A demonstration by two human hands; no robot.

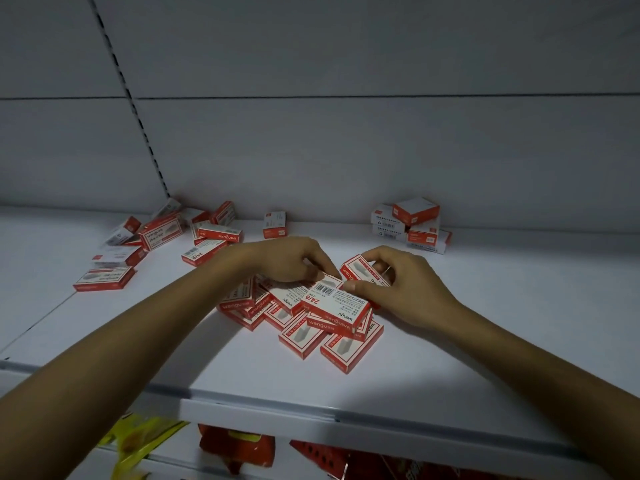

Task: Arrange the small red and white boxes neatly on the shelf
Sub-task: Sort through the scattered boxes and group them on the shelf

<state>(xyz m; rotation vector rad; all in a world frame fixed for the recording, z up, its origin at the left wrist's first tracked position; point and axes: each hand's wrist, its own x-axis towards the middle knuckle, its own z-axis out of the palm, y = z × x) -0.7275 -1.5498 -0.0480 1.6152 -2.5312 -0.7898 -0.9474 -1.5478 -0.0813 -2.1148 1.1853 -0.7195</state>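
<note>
While both arms are reaching over the white shelf (450,341), a loose pile of boxes (304,337) is lying just under the fingers. The top box (334,304) is sitting between the hands, barcode up, its long axis running left to right, right end nearer the person. The left hand (291,259) is pinching its far edge. The right hand (401,282) is curling round a tilted box (355,268), thumb pressing the top box.
</note>
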